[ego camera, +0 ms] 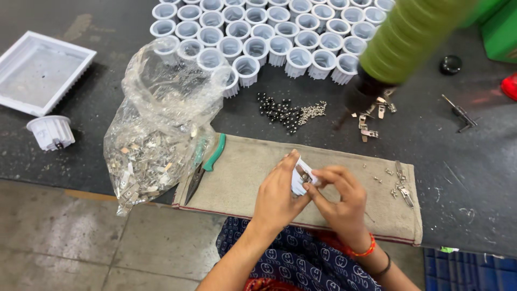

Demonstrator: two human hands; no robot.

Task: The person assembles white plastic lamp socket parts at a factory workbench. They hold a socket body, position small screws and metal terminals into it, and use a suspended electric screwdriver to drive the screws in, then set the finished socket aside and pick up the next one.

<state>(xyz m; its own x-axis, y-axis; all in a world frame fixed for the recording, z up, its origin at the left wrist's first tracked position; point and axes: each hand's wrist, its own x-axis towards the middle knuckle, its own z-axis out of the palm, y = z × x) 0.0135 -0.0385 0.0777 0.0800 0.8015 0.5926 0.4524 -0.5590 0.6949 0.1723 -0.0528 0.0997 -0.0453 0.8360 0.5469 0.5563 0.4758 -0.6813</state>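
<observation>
My left hand (279,189) grips a small white ribbed plastic housing (299,175) over a beige cloth mat (247,161). My right hand (340,195) pinches a small metal clip against that housing with thumb and forefinger. A green hanging power screwdriver (398,46) dangles above the table to the upper right, its dark tip near loose metal clips (371,116).
A clear plastic bag (156,129) full of metal clips leans at the mat's left, with green-handled pliers (207,164) beside it. Several rows of white housings (269,32) fill the back. Black and silver screws (288,112), a white square tray (37,70), a lone housing (51,132).
</observation>
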